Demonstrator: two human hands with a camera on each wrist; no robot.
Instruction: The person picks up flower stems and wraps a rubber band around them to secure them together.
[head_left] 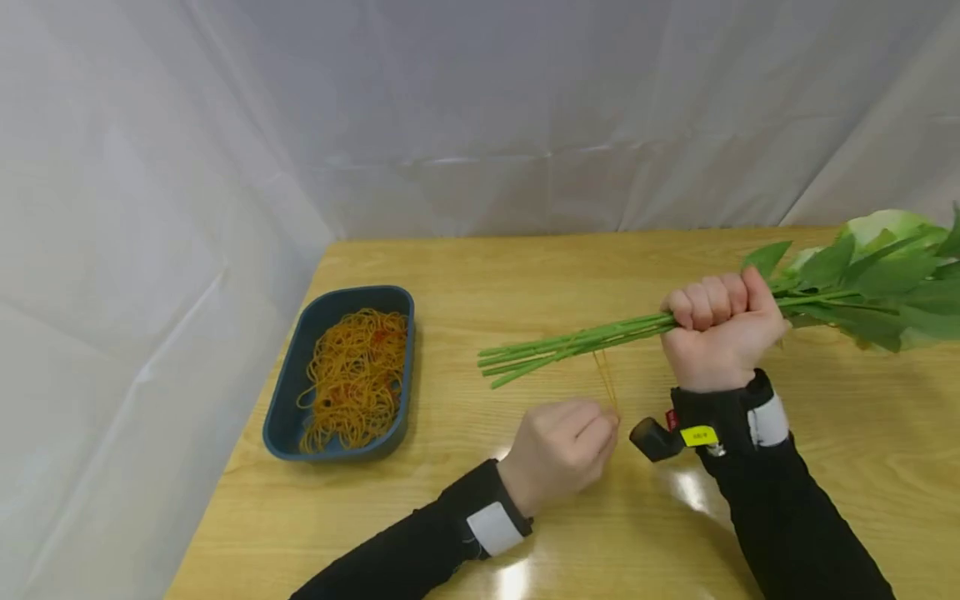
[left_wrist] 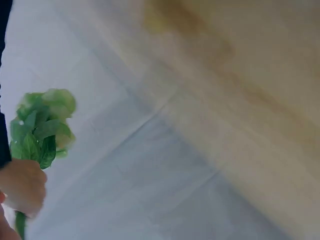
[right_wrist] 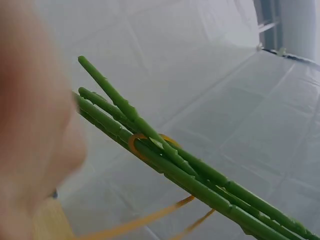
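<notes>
Green stems (head_left: 600, 334) slant right of centre in the head view, long axis nearly level, running left from your right hand (head_left: 723, 333), which grips them. Your left hand (head_left: 561, 446), below and apart, pinches the yellow band (head_left: 609, 382) reaching up to them. Left wrist view: leaves (left_wrist: 37, 132) show near the left edge. Right wrist view: stems run upper left to lower right, band looped round them.

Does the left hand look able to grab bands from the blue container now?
Probably not until it lets go: the left hand pinches a rubber band looped round the green stems, though nothing visible blocks its way to the blue container.
</notes>
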